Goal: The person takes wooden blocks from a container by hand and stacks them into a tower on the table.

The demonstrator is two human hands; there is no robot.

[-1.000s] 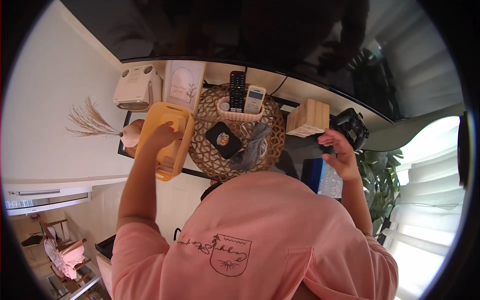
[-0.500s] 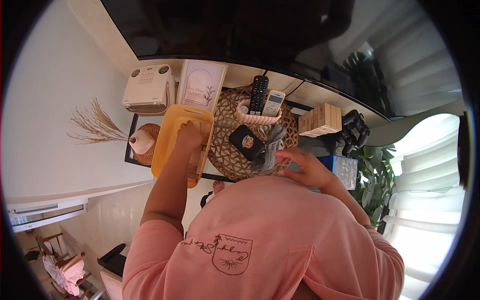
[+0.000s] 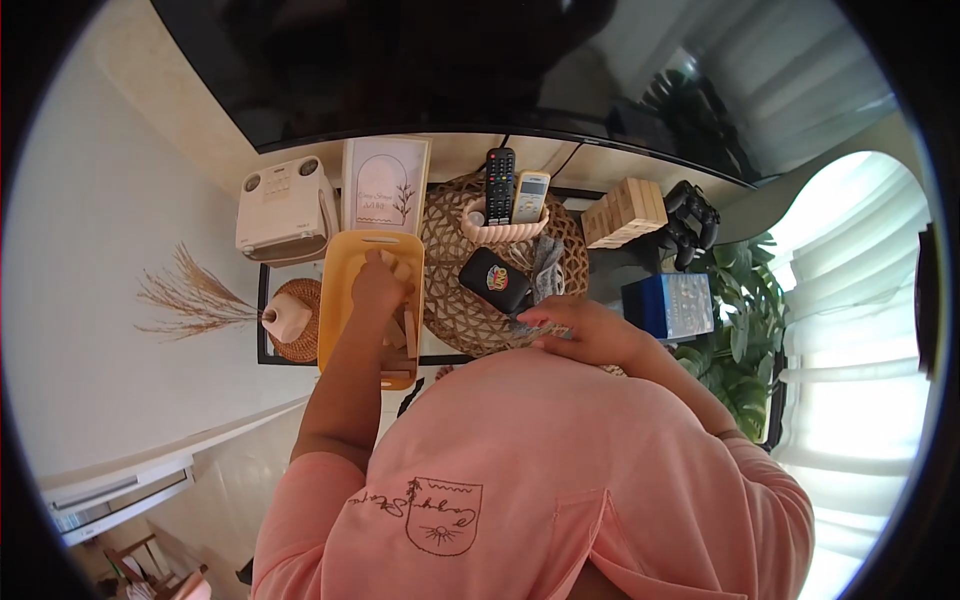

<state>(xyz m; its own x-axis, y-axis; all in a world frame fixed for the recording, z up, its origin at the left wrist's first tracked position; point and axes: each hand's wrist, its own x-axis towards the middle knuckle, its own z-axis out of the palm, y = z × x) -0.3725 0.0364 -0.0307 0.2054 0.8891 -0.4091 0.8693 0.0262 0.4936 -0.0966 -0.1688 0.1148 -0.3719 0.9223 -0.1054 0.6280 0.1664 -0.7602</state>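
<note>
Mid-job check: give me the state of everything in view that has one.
Yellow bin: open-topped, holding blocks
Wooden blocks: loose
Block tower: stacked
Black case: looks closed
Remotes: standing in pink holder
Television: screen dark
Vase: holding dried stems
Picture frame: upright
Left grip: inside bin, hold unclear
Right grip: fingers and thumb apart, near gray cloth

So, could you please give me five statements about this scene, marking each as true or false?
1. The left hand is inside the yellow bin. True.
2. The black UNO case lies in the bin too. False: it lies on the woven mat.
3. The black remote stands in the scalloped holder. True.
4. The block tower stands left of the mat. False: it stands to the right.
5. The right hand is inside the bin. False: it is by the mat's near edge.
</note>
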